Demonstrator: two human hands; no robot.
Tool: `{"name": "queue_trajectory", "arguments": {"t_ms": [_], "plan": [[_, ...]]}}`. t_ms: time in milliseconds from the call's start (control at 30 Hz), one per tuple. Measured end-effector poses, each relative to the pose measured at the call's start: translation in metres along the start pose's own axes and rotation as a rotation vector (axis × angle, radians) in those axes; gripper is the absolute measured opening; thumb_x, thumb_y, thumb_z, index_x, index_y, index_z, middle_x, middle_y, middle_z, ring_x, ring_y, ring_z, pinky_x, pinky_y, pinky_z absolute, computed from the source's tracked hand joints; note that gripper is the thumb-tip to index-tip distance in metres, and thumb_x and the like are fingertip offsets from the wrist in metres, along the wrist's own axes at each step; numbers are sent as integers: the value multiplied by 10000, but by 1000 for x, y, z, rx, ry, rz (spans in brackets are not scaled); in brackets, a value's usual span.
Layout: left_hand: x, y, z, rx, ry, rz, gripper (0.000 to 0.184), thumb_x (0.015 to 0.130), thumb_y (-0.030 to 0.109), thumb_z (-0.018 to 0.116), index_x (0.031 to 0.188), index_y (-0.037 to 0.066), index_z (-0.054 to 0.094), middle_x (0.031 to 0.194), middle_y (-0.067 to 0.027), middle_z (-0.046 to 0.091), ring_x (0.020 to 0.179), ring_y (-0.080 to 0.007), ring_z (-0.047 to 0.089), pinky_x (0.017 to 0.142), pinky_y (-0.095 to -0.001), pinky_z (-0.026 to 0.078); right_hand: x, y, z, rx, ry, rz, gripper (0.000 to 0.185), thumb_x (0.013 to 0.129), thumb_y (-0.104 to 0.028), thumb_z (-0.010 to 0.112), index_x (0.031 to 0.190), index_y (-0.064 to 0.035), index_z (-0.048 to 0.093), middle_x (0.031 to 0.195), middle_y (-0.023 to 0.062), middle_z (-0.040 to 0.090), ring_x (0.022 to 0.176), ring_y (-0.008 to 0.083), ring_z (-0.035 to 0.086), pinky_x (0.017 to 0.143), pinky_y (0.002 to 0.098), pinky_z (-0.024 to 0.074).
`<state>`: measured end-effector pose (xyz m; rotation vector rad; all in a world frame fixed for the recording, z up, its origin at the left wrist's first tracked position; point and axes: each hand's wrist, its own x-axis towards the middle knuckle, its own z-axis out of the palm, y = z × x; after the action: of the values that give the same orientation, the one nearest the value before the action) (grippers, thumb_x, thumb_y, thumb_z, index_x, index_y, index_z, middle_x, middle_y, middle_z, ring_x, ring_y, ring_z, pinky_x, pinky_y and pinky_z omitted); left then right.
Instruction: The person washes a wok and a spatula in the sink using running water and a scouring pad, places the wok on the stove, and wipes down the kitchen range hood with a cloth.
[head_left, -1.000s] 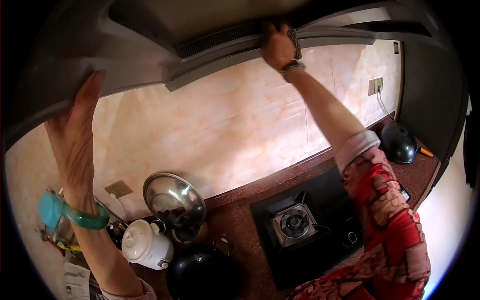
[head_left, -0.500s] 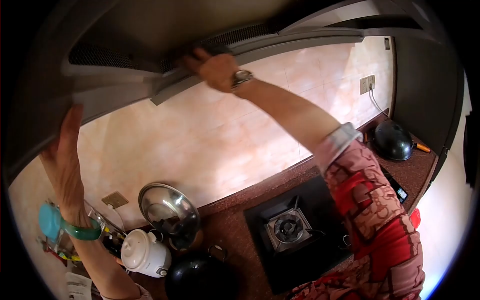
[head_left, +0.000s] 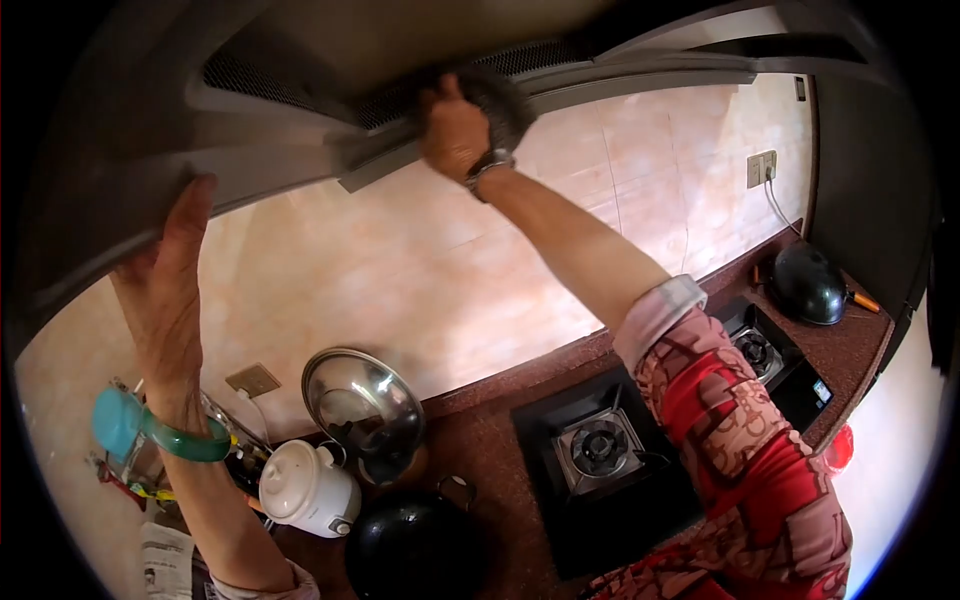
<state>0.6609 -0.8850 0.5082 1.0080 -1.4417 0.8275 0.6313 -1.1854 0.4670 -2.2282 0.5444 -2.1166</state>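
Note:
Overhead is a grey range hood [head_left: 265, 150] with dark mesh vents along its underside. My right hand [head_left: 457, 130], wearing a wristwatch, is raised to the vent strip near the hood's back edge. A dark, roundish, textured thing [head_left: 505, 105] is in its fingers, blurred, so I cannot make out its kind. My left hand [head_left: 165, 285], with a green bangle on the wrist, grips the hood's lower front edge at the left. Its thumb lies on the near face, while the other fingers are mostly hidden.
Below are a gas stove [head_left: 600, 450], a black wok [head_left: 415, 545], a white rice cooker [head_left: 305, 490] and a glass lid [head_left: 365, 400] leaning on the wall. Another black pan [head_left: 805, 285] sits at the right, near a socket [head_left: 761, 168]. A rack with a turquoise container [head_left: 118, 422] is at the left.
My right hand has shifted slightly right and down along the vent, and more of the dark thing shows. My left hand stays on the hood edge. The whole view has shifted a little.

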Motion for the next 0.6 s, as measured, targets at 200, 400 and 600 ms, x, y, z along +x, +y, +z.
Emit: {"name": "queue_trajectory", "arguments": {"t_ms": [200,400,600], "plan": [[1,1,1,15,6,-54,311,750,65,686,1033,20,564,983,-37,587,882,-126,547,825,-246,427,-2,-42,12,87,-145,-149,405,685,-57,505,1088,-108,509,1147,213,449,775,391,576,709,445,481],[0,-1,0,104,37,-32,335,748,79,688,1050,9,559,1016,-51,579,895,-139,542,839,-261,422,12,15,-44,-462,-386,-372,548,723,-124,539,1247,-228,415,1230,154,416,789,348,609,671,421,497],[0,1,-6,150,-30,-40,338,751,74,679,1059,3,558,1012,-54,577,895,-140,538,844,-253,414,18,90,-101,-522,-158,-159,496,727,-182,568,1207,-248,462,1186,171,474,769,348,611,678,450,492]]}}
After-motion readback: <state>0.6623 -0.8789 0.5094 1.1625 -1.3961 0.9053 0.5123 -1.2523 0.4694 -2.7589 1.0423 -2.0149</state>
